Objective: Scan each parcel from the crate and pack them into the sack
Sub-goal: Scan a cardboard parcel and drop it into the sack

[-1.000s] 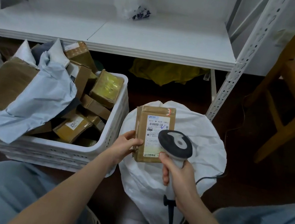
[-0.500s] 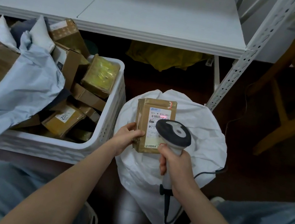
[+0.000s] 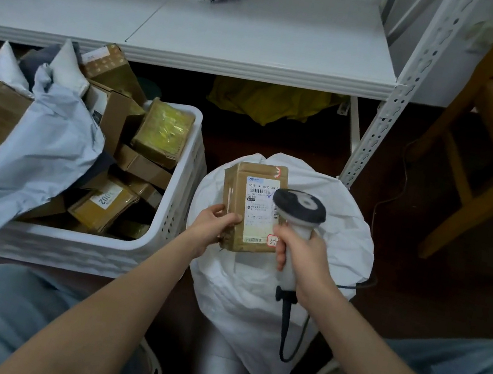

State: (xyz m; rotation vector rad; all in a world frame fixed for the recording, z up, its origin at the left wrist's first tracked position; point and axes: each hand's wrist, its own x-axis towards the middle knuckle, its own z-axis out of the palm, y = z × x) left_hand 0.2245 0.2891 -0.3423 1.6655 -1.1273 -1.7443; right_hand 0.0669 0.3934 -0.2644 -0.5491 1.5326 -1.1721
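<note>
head: crate (image 3: 160, 237) holds parcels; left hand (image 3: 215, 226) grips box (image 3: 251, 207), right hand (image 3: 302, 253) clenches scanner (image 3: 298, 211).

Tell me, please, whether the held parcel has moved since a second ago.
No. The parcel in the left hand still sits over the upper left of the white sack, beside the crate; only the camera shifted.
</note>
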